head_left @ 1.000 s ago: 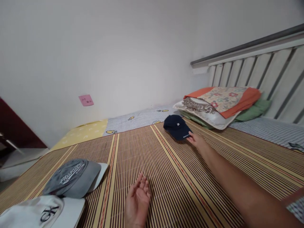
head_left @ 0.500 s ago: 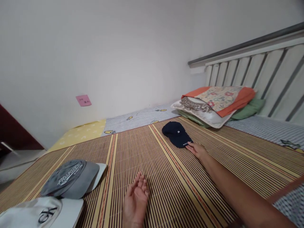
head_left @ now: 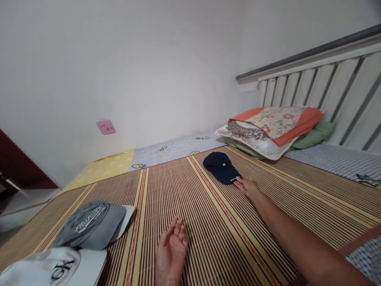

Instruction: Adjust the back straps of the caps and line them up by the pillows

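I'm looking into a home, at a bed in a bedroom. A striped woven mat (head_left: 166,186) lies under and around my fingers, over a checked sheet (head_left: 175,149) with a yellow fruit print that shows beyond the fingertips of both hands. Past my right fingers, at the far right end, I see a floral pillow cover with orange edges (head_left: 279,119) on a white patterned pillow (head_left: 256,139), against a pale slatted headboard (head_left: 321,85). Ahead of my left fingers, a pink note (head_left: 106,127) sits on a plain white wall (head_left: 149,67).
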{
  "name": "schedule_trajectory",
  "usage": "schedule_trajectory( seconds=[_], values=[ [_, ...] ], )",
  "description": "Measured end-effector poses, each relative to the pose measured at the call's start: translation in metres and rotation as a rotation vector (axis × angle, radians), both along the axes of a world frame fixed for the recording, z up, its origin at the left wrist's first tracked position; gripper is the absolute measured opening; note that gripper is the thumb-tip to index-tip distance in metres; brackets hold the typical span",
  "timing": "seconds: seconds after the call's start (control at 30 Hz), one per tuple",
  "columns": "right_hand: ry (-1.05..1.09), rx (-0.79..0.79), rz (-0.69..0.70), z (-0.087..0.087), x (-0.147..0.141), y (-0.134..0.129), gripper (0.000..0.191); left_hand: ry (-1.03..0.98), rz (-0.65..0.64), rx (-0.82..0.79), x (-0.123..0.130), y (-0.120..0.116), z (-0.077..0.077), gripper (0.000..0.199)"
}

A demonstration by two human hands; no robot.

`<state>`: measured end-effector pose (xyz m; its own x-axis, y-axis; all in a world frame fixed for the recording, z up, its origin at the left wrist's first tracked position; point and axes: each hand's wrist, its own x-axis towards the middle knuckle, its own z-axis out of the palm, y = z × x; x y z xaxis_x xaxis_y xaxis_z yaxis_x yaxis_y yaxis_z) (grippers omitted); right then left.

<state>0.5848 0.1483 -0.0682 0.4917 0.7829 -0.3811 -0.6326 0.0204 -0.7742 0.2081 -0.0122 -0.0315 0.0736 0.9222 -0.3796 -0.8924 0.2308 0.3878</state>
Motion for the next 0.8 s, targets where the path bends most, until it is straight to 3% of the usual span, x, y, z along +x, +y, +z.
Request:
schedule_trajectory(
  seconds=[0.2,0.8],
  values=[
    [-0.009,-0.009,-0.022,0.001,-0.006,0.003,0.029,-0.028,-0.042,0.038,-0.004,0.003,-0.011,0.055],
    [-0.087,0.023,-0.018,-0.006,-0.012,0.009,0.026,-0.044,-0.019,0.052,-0.001,-0.001,-0.006,0.058]
  ],
)
